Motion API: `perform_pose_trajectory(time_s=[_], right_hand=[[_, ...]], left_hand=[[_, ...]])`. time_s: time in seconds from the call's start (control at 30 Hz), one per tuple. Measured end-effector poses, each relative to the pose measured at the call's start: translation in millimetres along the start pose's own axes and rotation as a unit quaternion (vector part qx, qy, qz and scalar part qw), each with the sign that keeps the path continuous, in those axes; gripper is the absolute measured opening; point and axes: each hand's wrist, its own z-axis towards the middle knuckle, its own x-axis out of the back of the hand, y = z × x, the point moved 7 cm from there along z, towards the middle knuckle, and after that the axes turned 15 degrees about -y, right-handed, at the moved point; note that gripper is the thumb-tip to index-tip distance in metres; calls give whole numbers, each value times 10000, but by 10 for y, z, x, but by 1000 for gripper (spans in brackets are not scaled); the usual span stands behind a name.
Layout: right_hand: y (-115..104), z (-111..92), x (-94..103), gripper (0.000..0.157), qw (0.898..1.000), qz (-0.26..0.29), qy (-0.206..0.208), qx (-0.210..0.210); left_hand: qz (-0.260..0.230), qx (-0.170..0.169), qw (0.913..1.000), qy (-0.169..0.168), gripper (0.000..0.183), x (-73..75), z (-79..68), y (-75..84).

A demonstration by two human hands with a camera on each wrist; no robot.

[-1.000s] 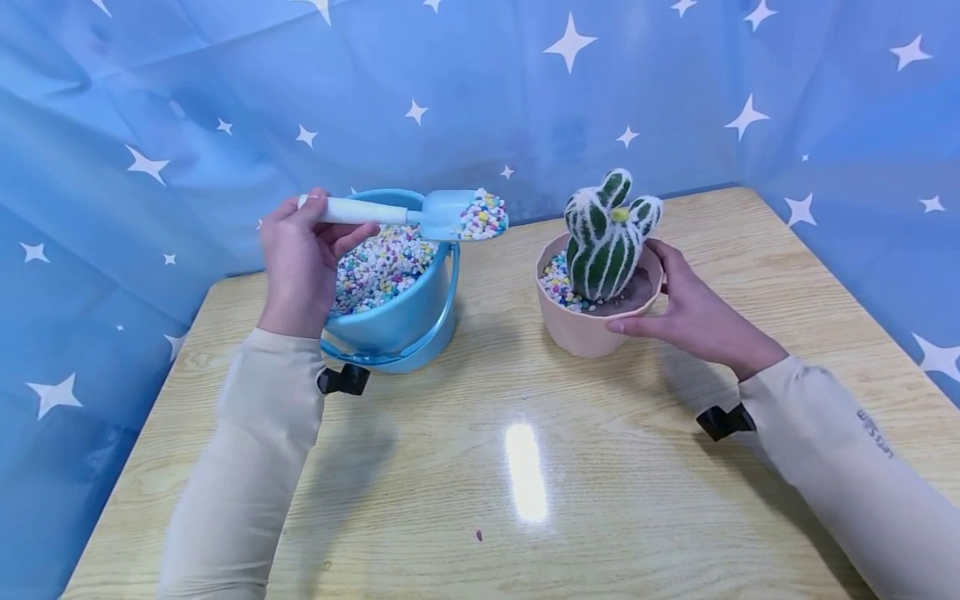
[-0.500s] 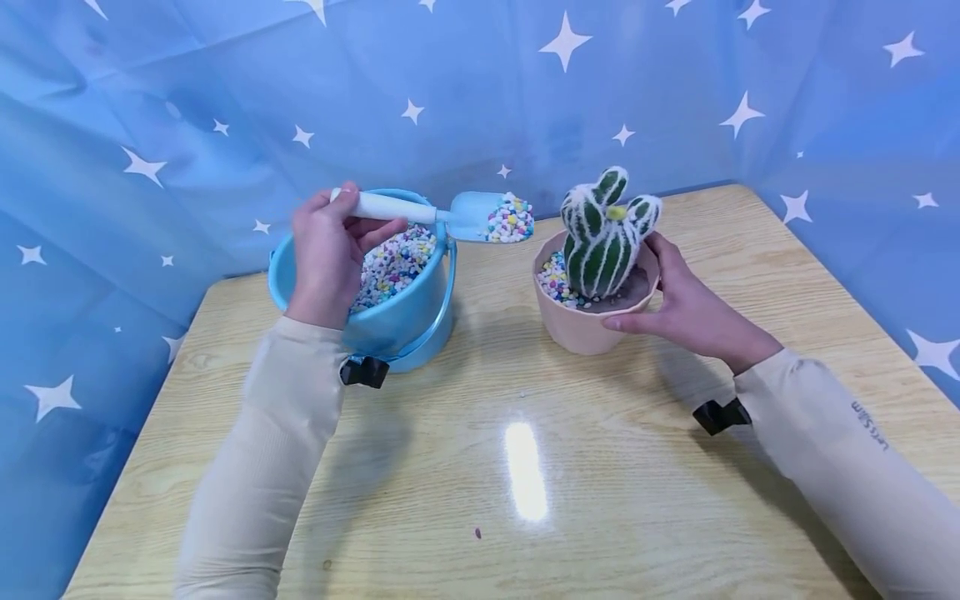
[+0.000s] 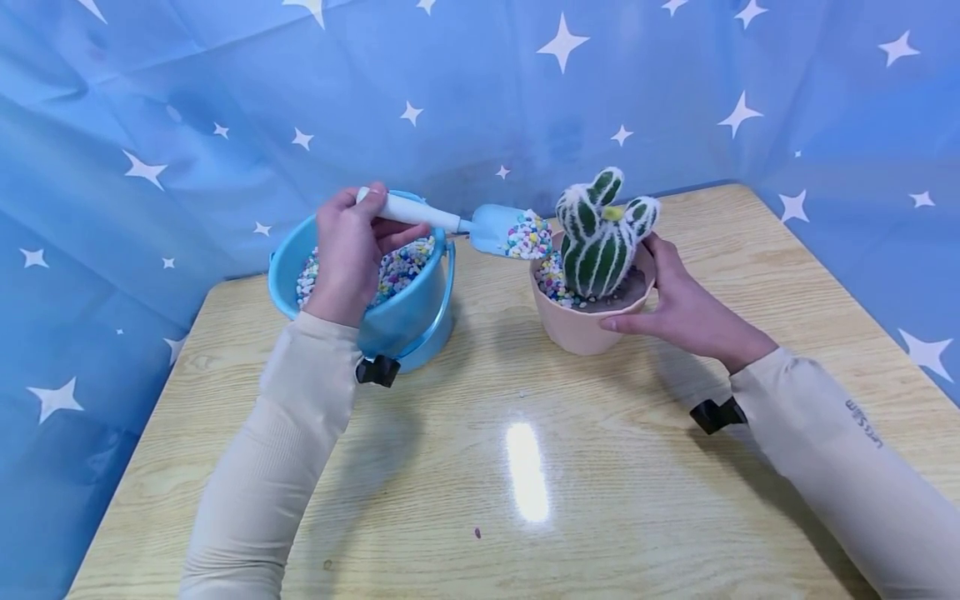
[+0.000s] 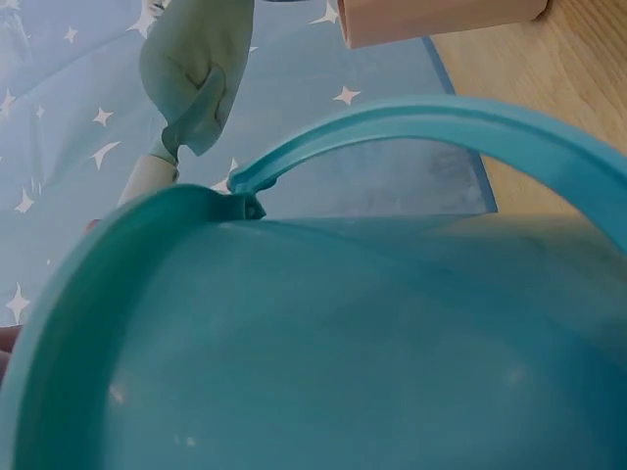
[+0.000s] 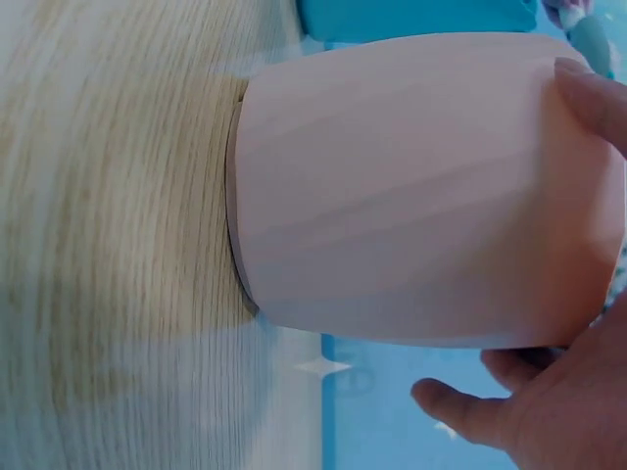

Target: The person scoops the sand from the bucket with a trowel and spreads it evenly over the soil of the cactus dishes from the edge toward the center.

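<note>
My left hand (image 3: 348,258) grips the white handle of a small blue shovel (image 3: 491,227), held level above the bucket's right side. Multicoloured pebbles (image 3: 529,236) are heaped at the shovel's tip, which reaches the left rim of a pink flowerpot (image 3: 577,329). A green-and-white cactus (image 3: 597,250) stands in the pot, with pebbles on its left and bare grey filling on its right. My right hand (image 3: 678,308) holds the pot's right rim, thumb on the near side; in the right wrist view the pot's base (image 5: 240,206) rests on the table.
A blue bucket (image 3: 408,321) partly filled with pebbles stands at the left, its handle (image 4: 431,119) hanging down on the right. The wooden table (image 3: 600,467) carries one small dark bit (image 3: 477,532). Behind hangs a blue star-patterned cloth (image 3: 465,83).
My left hand has carried the loaded shovel rightward, from over the bucket to the pot's left rim, and its tip has dipped slightly. My right hand stays on the pot.
</note>
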Motion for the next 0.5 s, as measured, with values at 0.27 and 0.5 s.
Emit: perform_pose_trajectory(time_s=[0.27, 0.5], right_hand=[[-1, -25, -8, 119, 9997, -167, 122, -162], [-7, -33, -6, 121, 9992, -228, 143, -306]], left_hand=[[276, 57, 9995, -112, 24, -62, -4, -30], [385, 29, 9992, -132, 23, -80, -15, -26]])
